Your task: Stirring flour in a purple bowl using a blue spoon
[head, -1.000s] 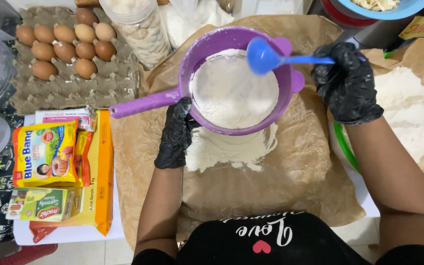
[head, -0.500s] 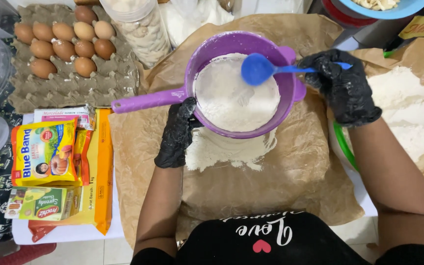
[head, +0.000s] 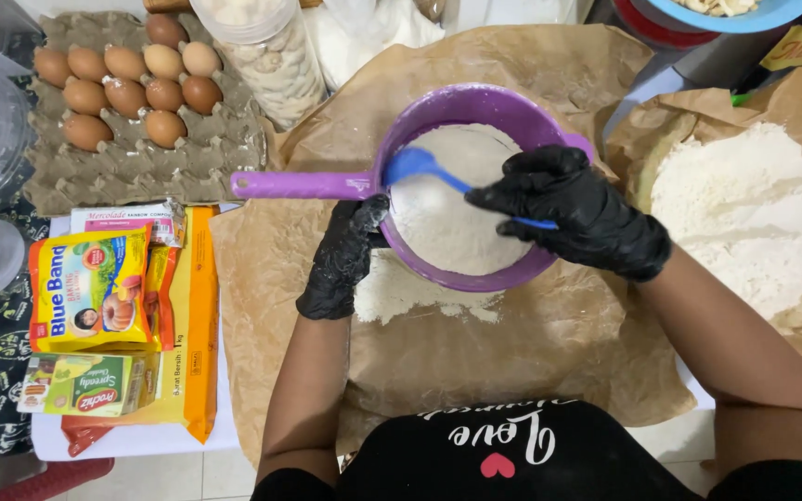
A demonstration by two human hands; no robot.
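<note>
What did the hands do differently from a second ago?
The right hand swung left over the sieve, bringing the blue spoon down from above the rim into the flour. The sieve itself slid a little right and toward the person. The left hand kept its grip under the sieve by the handle. Eggs, packets and the sifted heap stayed put.

A person in black gloves works over brown paper on a table. The left hand grips a purple sieve where its long handle meets the bowl. The right hand holds a blue spoon over the sieve, its bowl dipped into the white flour inside. Sifted flour lies on the paper beneath. A tray of brown eggs sits at upper left, yellow packets below it, and a flour heap at right
</note>
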